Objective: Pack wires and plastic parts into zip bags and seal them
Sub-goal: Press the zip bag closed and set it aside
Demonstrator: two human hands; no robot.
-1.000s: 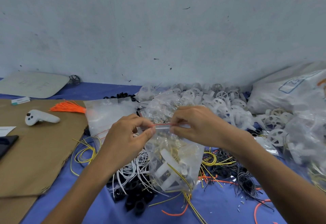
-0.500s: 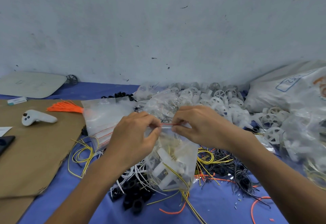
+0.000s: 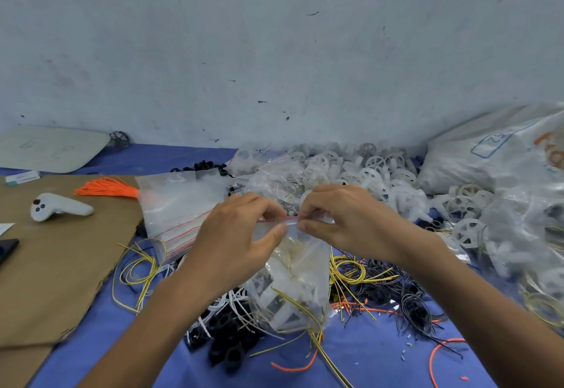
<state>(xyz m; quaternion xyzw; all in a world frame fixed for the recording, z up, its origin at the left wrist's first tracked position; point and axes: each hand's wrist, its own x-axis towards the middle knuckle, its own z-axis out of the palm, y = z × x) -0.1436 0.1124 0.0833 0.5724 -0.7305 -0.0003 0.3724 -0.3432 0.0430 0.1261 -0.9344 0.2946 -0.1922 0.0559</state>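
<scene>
A clear zip bag hangs above the blue table, holding white plastic parts and yellow wires. Some yellow wires poke out near its bottom. My left hand pinches the red zip strip at the bag's top from the left. My right hand pinches the same strip from the right, close to the left fingers. A stack of empty zip bags lies just left of my hands. Loose yellow, white, black and orange wires are scattered under and around the bag. A heap of white plastic wheels lies behind.
Brown cardboard covers the table's left side, bearing a white controller and an orange wire bundle. Black plastic parts lie below the bag. A large white sack and filled clear bags crowd the right.
Both hands have slid closer together along the red zip strip, and the bag has swung slightly. The rest of the table is unchanged.
</scene>
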